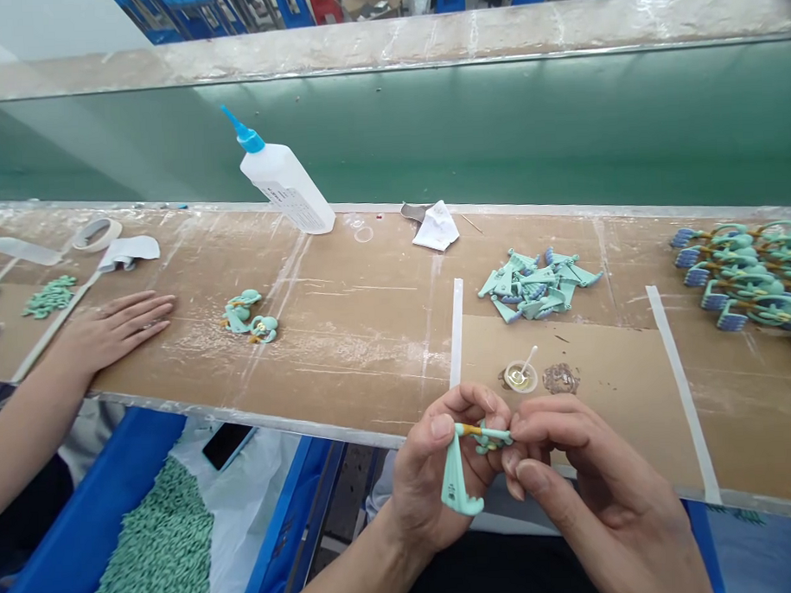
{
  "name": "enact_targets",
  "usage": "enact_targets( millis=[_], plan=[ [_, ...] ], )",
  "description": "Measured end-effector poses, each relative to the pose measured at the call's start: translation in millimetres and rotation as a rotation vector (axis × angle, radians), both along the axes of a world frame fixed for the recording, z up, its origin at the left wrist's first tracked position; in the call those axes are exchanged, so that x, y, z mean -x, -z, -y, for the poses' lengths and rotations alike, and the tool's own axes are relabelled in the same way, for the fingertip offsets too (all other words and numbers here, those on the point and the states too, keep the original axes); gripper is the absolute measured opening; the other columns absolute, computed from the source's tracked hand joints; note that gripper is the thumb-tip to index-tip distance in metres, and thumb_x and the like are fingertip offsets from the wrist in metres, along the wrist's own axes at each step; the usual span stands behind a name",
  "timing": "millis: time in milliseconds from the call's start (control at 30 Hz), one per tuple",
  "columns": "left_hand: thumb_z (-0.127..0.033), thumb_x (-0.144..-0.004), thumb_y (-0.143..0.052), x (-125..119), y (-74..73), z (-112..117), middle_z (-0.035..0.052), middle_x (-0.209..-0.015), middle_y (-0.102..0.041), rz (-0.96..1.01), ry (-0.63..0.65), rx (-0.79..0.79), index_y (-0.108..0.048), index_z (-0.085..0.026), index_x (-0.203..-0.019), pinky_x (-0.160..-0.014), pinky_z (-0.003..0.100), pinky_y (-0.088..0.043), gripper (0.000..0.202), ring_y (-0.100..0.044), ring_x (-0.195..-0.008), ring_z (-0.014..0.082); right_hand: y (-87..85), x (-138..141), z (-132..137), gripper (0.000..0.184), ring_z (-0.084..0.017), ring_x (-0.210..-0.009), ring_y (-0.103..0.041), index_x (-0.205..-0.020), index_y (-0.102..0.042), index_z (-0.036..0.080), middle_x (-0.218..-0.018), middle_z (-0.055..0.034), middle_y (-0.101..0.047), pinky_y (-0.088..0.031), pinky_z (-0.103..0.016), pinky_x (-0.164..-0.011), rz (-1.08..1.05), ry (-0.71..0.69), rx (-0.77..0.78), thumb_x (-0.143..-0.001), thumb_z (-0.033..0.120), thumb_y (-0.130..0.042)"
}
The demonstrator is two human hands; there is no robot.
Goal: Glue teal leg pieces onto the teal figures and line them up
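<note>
Near the front edge of the bench, my left hand [434,477] is closed on a mint-green plastic figure part [462,480] with an orange-brown section and a flat wing-like piece hanging down. My right hand [576,472] pinches the part's other end, its thumb and fingertips meeting there; some of the part is hidden by fingers. Just beyond the hands stands a small round dish [521,378] of clear yellowish liquid with a white stick in it. Farther back lies a pile of mint-green wing-like pieces [538,285] with bluish-purple ends.
Rows of assembled mint-green figures [745,276] stand at the right. A white bottle with blue nozzle [288,183], crumpled white paper [437,227] and two small figures [248,316] are on the bench. At left rests another person's hand [128,327], above a blue bin [140,426] of green pieces.
</note>
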State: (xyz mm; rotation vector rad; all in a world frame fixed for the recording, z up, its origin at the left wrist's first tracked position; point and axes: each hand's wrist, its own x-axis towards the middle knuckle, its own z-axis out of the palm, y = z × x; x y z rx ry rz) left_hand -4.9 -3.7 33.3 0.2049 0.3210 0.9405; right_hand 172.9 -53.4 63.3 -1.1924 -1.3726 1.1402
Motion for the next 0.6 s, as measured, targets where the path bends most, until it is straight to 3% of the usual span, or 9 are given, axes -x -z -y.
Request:
enact_targets(
  millis=[433,500,600],
  plan=[
    [-0.050,-0.100,-0.088,1.9,4.0,0.2,0.0039,-0.102,-0.063,0.001,-0.001,-0.050,-0.084,-0.014,-0.118,-0.066,0.027,-0.067,0.041,-0.072,-0.077,0.0166,1.1,0.6,-0.8,0.016,-0.019,-0.085,-0.077,-0.125,-0.079,0.031,-0.115,-0.0058,-0.075,-0.066,-0.031,-0.075,0.048,-0.008,-0.024,-0.119,0.018,-0.072],
    [-0.048,-0.098,-0.090,1.6,4.2,-1.0,0.0043,-0.102,-0.065,-0.016,-0.016,-0.055,-0.085,-0.014,-0.117,-0.071,0.027,-0.067,0.039,-0.072,-0.081,0.0169,0.7,1.4,-1.8,0.018,-0.020,-0.092,-0.078,-0.128,-0.079,0.031,-0.123,-0.0066,-0.076,-0.067,-0.031,-0.079,0.113,0.027,-0.062,-0.118,0.017,-0.073],
    [-0.043,-0.095,-0.095,0.2,4.7,-3.5,0.0045,-0.102,-0.067,-0.073,-0.050,-0.087,-0.085,-0.014,-0.116,-0.082,0.026,-0.065,0.038,-0.072,-0.087,0.0162,-1.3,3.6,-4.0,0.022,-0.025,-0.122,-0.079,-0.130,-0.082,0.034,-0.139,-0.0081,-0.073,-0.068,-0.033,-0.093,0.244,0.112,-0.142,-0.116,0.018,-0.077]
  ],
)
